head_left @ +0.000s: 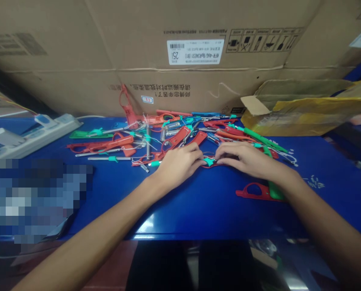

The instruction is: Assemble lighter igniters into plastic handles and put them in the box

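Note:
My left hand (180,163) and my right hand (244,158) meet at the middle of a blue table (198,202), fingers curled together around a small green plastic part (209,162) on a red piece. Both hands pinch at it from either side. Behind them lies a heap of red handles, green clips and metal rods (156,137). A single red handle with a green end (259,192) lies just under my right wrist.
A large cardboard box (180,60) stands along the back of the table. A yellow-lined open carton (313,109) sits at the right. A white power strip (32,135) lies at the left. The table's front edge runs just below my forearms.

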`<state>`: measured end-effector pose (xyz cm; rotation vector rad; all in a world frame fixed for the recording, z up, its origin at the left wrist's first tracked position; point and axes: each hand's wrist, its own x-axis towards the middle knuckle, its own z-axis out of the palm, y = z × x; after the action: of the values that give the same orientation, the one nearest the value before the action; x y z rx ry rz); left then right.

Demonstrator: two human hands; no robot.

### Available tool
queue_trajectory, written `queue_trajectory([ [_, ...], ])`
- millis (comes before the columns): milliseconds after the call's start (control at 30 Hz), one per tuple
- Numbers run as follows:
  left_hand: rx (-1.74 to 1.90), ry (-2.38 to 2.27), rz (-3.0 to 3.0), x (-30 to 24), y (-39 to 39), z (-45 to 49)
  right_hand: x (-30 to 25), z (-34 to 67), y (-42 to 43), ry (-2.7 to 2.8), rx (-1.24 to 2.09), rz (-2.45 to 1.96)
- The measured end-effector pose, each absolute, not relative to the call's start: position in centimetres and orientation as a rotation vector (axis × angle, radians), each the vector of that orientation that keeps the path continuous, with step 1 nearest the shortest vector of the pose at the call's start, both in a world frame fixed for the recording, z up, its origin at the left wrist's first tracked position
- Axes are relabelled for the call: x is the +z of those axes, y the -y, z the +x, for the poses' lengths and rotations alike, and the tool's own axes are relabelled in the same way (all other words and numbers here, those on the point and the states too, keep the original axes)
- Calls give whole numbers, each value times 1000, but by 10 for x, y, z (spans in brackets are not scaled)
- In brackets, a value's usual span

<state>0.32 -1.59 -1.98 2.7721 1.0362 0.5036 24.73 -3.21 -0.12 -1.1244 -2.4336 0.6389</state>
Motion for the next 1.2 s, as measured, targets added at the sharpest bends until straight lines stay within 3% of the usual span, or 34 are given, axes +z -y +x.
queue_trajectory([
  [1200,573,-950,2768,-26,12,2,-3,253,32,2487,728,-1084],
])
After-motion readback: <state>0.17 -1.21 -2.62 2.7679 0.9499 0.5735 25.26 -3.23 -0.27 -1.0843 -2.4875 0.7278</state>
